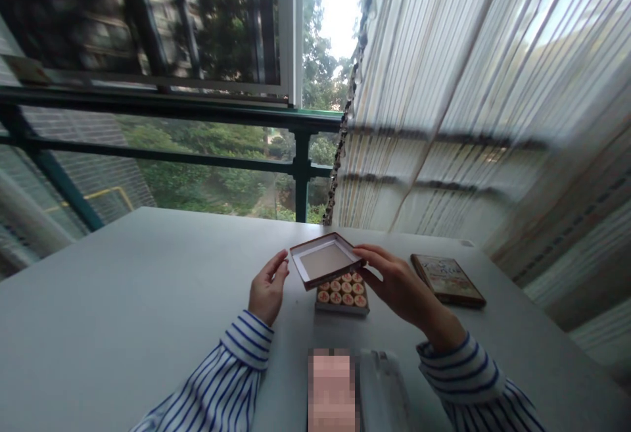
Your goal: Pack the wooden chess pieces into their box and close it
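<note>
My right hand grips a shallow, open-faced box lid by its right edge, thumb below and fingers on top. The lid is tilted, with its pale inside facing me. Just off its left edge is my left hand, fingers curved and holding nothing. Under the lid, a box base rests on the table, filled with rows of round, light-coloured pieces bearing red marks. The raised lid hides the back rows.
A flat, book-like box lies right of my right hand on the white table. Near me are a blurred-out rectangular object and a clear plastic-looking item. A striped curtain and green railing stand beyond.
</note>
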Action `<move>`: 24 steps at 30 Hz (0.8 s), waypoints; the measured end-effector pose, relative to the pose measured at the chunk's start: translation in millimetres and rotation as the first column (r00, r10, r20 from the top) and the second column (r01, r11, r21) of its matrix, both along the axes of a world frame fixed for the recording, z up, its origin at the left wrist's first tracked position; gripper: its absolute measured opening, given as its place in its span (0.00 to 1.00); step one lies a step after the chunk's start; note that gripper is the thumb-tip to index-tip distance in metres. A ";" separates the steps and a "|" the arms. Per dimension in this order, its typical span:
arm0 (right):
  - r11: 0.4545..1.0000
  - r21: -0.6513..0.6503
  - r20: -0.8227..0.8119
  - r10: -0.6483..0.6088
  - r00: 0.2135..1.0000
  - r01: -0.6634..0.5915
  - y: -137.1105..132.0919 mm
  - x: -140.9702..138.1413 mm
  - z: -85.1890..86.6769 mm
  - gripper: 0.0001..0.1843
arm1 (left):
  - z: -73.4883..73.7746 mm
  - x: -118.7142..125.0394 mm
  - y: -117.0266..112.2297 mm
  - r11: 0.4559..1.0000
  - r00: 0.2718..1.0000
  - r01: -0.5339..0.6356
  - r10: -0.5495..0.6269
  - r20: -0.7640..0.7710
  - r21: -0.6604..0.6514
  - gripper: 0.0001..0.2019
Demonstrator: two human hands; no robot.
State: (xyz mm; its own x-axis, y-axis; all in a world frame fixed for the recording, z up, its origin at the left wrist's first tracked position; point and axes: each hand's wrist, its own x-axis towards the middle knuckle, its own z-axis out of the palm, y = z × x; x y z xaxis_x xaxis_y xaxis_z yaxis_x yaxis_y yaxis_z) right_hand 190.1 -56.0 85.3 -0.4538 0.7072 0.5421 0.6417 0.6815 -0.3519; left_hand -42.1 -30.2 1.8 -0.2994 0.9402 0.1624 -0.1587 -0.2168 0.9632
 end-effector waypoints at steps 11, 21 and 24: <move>0.999 -0.046 0.037 -0.021 0.999 0.022 -4.9 1.3 4.6 0.19 | 18.6 8.3 -24.2 0.944 0.938 0.010 0.106 -0.329 0.331 0.22; 0.999 -0.045 -0.010 -0.020 1.000 0.019 -6.7 -1.8 0.9 0.17 | 14.7 1.8 -22.4 0.950 0.940 0.041 0.068 -0.334 0.309 0.16; 0.998 -0.033 -0.026 -0.052 0.998 0.051 -6.0 -0.4 -1.0 0.19 | 16.8 4.6 -24.3 0.966 0.963 0.010 0.060 -0.262 0.258 0.16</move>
State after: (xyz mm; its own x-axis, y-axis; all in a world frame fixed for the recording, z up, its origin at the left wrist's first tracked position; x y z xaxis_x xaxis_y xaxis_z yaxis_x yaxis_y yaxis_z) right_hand 189.7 -62.0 84.3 -0.4017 0.7467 0.5302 0.6659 0.6356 -0.3906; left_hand -37.5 -54.5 18.6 -0.2354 0.8495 0.4722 0.1042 -0.4610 0.8813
